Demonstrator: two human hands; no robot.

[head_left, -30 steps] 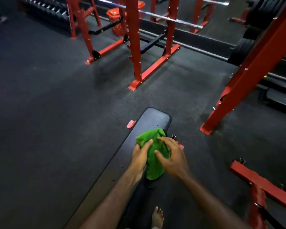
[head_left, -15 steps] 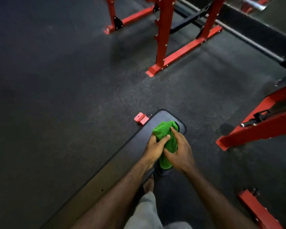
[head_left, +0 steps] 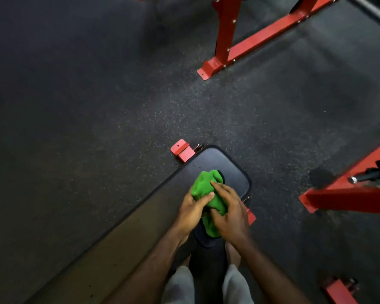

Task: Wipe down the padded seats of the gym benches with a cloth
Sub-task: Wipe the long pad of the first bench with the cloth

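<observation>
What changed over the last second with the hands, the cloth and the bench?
Both hands closed in: the left hand and right hand, first lying loosely on the green cloth, now bunch and grip it. The camera tilted down, so less of the red racks shows. The cloth stayed near the end of the bench.

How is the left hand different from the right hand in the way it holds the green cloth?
The left hand grips the green cloth from the left side, thumb across the top; the right hand comes from the right, fingers spread over it. The left hand covers the cloth's middle; the right hand's fingertips reach further up. Both hold the cloth above the black bench pad.
</observation>
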